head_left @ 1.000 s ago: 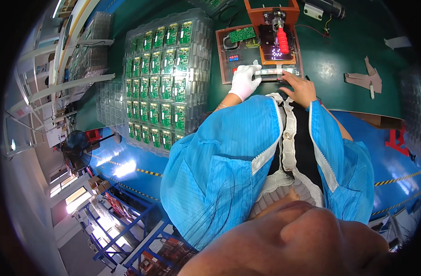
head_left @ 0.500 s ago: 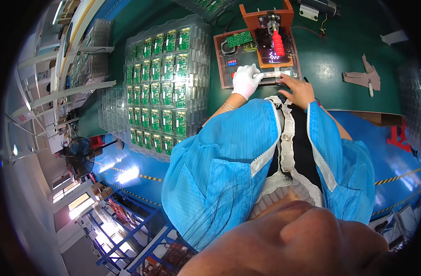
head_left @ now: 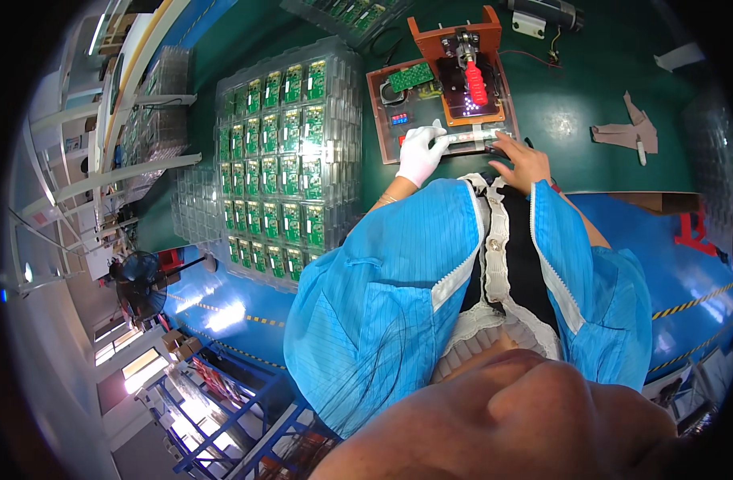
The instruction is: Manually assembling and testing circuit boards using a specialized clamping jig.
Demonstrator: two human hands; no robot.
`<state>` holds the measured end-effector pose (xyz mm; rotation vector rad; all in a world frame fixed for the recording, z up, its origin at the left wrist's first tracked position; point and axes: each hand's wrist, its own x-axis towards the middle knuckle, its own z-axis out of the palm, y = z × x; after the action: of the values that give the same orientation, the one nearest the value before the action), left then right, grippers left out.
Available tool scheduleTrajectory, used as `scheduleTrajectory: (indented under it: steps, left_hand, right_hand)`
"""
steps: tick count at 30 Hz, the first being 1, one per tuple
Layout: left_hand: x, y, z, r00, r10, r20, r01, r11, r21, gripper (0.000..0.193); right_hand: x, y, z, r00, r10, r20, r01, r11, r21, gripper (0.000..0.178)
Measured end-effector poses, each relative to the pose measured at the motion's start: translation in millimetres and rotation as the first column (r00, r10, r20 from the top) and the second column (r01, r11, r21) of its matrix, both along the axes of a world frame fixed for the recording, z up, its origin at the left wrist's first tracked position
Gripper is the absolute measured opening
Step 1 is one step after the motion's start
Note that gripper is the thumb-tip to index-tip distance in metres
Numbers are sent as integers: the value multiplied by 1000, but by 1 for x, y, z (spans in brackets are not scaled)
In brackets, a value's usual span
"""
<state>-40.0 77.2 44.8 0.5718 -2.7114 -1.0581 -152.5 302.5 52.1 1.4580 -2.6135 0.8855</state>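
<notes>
Slim whitish strip [head_left: 464, 138], faintly green-tinged, lies along the near side of an orange-brown box-shaped fixture [head_left: 373, 104], between the two hands; fine surface detail too small to resolve. Left hand [head_left: 420, 157], white-gloved: fingers bent, tips at the strip's left end; cannot tell whether they pinch it. Right hand [head_left: 526, 164], bare: thumb spread away from the forefinger, fingertips near the strip's right end; contact unclear. Fixture carries a toggle clamp with a ribbed red handle [head_left: 476, 84]. Markings: small red-and-blue lit digital display [head_left: 399, 120]; white labels on green circuit boards [head_left: 293, 128], print illegible.
</notes>
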Motion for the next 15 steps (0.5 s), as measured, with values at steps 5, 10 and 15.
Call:
scheduleTrajectory:
  steps: [5, 10, 15]
  left_hand:
    - [3, 0, -1, 999, -1, -37, 2, 1000, 15, 26]
    - [3, 0, -1, 999, -15, -39, 15, 1000, -10, 25]
    - [4, -1, -5, 997, -16, -76, 16, 1000, -5, 24]
  right_hand:
    - [-1, -1, -4, 998, 11, -60, -5, 995, 100, 32]
    - [-1, -7, -2, 987, 68, -146, -24, 958, 284, 30]
    - [-2, -14, -7, 960, 172, -221, -72, 914, 400, 29]
